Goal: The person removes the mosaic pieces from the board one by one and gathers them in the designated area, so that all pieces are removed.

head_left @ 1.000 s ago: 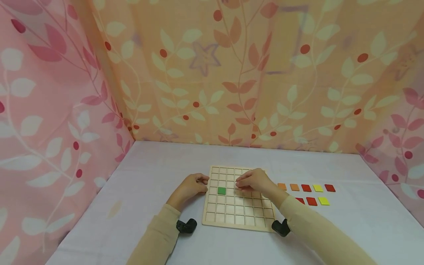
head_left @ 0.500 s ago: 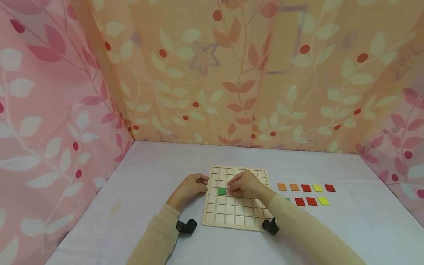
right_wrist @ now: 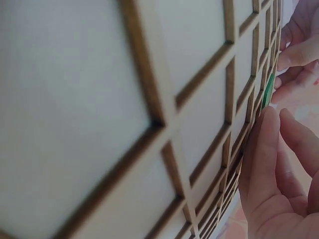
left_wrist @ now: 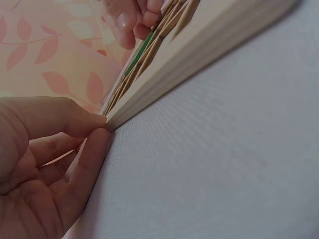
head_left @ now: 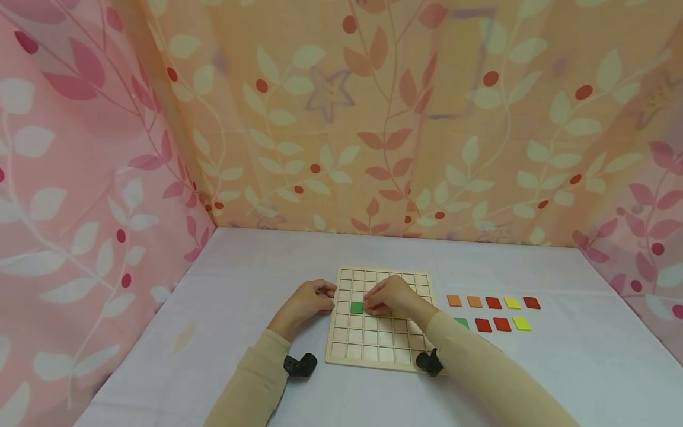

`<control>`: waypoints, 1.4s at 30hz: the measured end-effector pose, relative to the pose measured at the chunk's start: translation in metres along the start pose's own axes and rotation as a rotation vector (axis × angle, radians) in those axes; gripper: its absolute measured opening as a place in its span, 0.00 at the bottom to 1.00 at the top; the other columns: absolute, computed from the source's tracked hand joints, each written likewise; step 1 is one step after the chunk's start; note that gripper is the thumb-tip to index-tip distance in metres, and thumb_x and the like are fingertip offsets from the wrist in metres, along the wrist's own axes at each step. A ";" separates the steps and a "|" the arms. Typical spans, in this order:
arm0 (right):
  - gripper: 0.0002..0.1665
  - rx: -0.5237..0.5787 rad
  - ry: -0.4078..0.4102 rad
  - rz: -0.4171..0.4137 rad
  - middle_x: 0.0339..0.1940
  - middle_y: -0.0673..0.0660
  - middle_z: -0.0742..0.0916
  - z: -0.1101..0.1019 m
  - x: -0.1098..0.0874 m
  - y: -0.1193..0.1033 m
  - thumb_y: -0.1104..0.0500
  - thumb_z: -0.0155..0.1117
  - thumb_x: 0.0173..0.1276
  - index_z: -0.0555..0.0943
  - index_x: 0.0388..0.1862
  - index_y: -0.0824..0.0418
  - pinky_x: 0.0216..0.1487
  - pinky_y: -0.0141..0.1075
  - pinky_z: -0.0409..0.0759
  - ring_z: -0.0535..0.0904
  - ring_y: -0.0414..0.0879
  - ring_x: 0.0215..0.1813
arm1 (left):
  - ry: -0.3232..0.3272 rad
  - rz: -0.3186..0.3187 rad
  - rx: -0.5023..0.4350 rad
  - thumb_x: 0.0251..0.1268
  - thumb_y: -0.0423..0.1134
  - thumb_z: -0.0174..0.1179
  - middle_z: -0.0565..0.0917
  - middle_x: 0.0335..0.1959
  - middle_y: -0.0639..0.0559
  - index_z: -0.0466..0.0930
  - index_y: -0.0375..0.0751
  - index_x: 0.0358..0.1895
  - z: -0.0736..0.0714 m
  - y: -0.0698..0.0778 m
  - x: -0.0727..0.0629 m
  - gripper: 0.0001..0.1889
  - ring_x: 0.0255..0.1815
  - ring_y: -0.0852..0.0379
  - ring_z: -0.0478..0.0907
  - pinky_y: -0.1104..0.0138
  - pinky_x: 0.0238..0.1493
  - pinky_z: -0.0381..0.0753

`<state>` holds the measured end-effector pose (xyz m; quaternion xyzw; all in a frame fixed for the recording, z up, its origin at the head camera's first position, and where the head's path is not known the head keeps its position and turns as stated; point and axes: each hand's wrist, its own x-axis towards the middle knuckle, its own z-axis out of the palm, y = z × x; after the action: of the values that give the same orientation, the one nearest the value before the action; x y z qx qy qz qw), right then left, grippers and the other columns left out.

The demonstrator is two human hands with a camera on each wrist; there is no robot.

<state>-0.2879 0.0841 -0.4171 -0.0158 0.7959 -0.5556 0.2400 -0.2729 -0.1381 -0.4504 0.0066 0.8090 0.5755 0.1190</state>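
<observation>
A pale wooden grid board (head_left: 386,354) lies on the white-covered table, with a green square tile (head_left: 357,308) in a cell near its left side. My left hand (head_left: 306,303) is at the board's left edge; the left wrist view shows its thumb and a finger (left_wrist: 94,149) pinching that edge. Over the board, my right hand (head_left: 397,296) has its fingertips down in the cells just right of the green tile. In the right wrist view its fingertips (right_wrist: 269,119) come right up to the green tile. I cannot tell whether they hold a tile.
Right of the board, loose tiles lie in two rows: orange ones (head_left: 454,301), red ones (head_left: 493,303), yellow ones (head_left: 522,324) and a green one (head_left: 461,322) partly behind the right sleeve. Leaf-patterned cloth (head_left: 320,148) surrounds the table at the back and sides.
My right hand has moved left across the board to beside the green tile, slowing over the last half second. Its sleeve now uncovers more loose tiles. The left hand stays put.
</observation>
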 end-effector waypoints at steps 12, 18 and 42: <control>0.09 -0.010 -0.006 -0.017 0.24 0.57 0.89 0.004 0.004 0.002 0.71 0.70 0.59 0.85 0.39 0.75 0.29 0.31 0.86 0.83 0.38 0.21 | 0.013 -0.010 0.007 0.50 0.22 0.62 0.81 0.42 0.44 0.80 0.31 0.54 0.001 -0.001 0.002 0.23 0.35 0.57 0.77 0.69 0.37 0.83; 0.09 -0.040 0.010 -0.014 0.25 0.57 0.89 0.005 0.003 0.001 0.70 0.71 0.59 0.86 0.38 0.75 0.29 0.31 0.86 0.83 0.38 0.21 | 0.004 -0.001 0.010 0.51 0.23 0.62 0.81 0.42 0.43 0.80 0.30 0.55 0.000 -0.001 0.003 0.23 0.36 0.58 0.77 0.68 0.37 0.83; 0.04 -0.052 0.044 -0.047 0.23 0.55 0.89 0.009 0.006 0.002 0.70 0.70 0.60 0.87 0.33 0.72 0.29 0.30 0.85 0.83 0.38 0.22 | 0.012 -0.004 0.023 0.49 0.23 0.62 0.81 0.43 0.44 0.80 0.31 0.54 0.000 -0.001 0.002 0.23 0.35 0.58 0.77 0.69 0.37 0.83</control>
<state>-0.2890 0.0748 -0.4235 -0.0284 0.8146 -0.5403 0.2089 -0.2746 -0.1376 -0.4516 0.0031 0.8164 0.5659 0.1153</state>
